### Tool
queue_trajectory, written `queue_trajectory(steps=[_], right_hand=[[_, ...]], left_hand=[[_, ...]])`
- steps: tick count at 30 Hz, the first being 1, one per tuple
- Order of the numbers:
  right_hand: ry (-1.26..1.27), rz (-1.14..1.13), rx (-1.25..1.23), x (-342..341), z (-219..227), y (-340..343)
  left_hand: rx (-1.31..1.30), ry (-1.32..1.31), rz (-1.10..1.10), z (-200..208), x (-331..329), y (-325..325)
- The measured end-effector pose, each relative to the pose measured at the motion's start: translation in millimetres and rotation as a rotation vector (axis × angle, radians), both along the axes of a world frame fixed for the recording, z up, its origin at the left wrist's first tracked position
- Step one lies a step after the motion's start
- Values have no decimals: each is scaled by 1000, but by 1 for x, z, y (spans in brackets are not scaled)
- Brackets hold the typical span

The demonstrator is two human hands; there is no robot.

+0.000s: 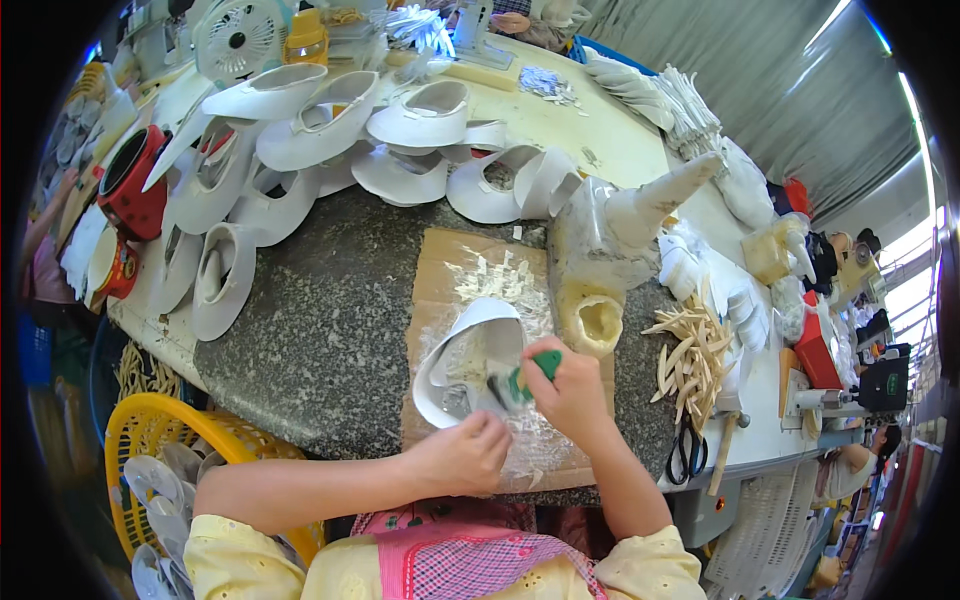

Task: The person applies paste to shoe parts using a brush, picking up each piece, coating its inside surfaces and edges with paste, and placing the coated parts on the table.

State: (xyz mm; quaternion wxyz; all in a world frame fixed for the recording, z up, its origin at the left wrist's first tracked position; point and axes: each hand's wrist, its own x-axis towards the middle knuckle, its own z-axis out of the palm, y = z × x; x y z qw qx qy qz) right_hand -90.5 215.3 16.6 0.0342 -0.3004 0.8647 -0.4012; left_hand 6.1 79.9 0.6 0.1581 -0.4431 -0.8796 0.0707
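Observation:
My right hand (pixel 572 395) is closed around the green handle of a brush (pixel 518 385), whose head rests at the right side of a white, open, curved piece (pixel 432 385) that looks like a shoe upper. My left hand (pixel 465 455), fingers pinched, holds the near edge of this piece. Beneath it lies a cardboard sheet (pixel 425 290) smeared with white residue. Just beyond my right hand stands a pale, glue-crusted container (pixel 600 325) with a round opening and a thick cone-shaped part pointing back right.
Several similar white pieces (pixel 415 120) line the table's far left. A yellow basket (pixel 150 420) stands at the left edge. On the right lie thin tan strips (pixel 690 350), black-handled scissors (pixel 687 455) and a hammer (pixel 727 450). A fan (pixel 238 40) stands at the back.

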Motion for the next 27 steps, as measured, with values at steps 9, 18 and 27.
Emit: queue_trajectory(steps=[9,18,27], right_hand=[[191,205,-322,18,-15,-24],[441,508,-164,17,-27,-36],[283,811,-43,-1,0,-39]], left_hand=[[301,-30,410,-14,29,-25],[535,-29,326,-32,43,-31],[448,-116,330,-40,50,-26]])
